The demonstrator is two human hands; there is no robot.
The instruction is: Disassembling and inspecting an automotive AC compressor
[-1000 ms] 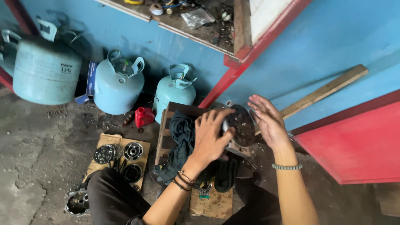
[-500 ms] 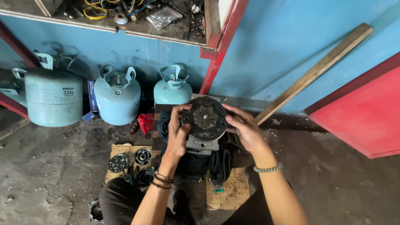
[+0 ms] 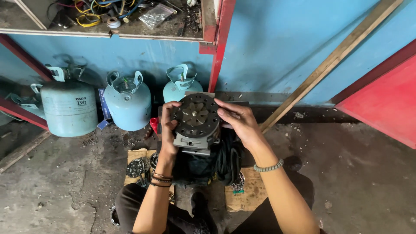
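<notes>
A round dark metal disc with holes and a star-shaped hub [image 3: 196, 116] sits on top of a grey machine body [image 3: 193, 143] held upright in front of me. My left hand [image 3: 168, 125] grips the disc's left rim. On the right rim rests my right hand [image 3: 239, 122], fingers curled over the edge. Black hoses or belts [image 3: 225, 160] hang below the machine body.
Three pale blue gas cylinders [image 3: 125, 102] stand against the blue wall. Round metal parts [image 3: 136, 167] lie on cardboard [image 3: 253, 193] on the concrete floor. A wooden plank [image 3: 333, 58] leans on the wall, a red panel [image 3: 381, 102] is at right, and a cluttered shelf [image 3: 130, 19] is above.
The view has swung so the disc now sits centred. Both hands have closed in on its rim, and its face now points up at me.
</notes>
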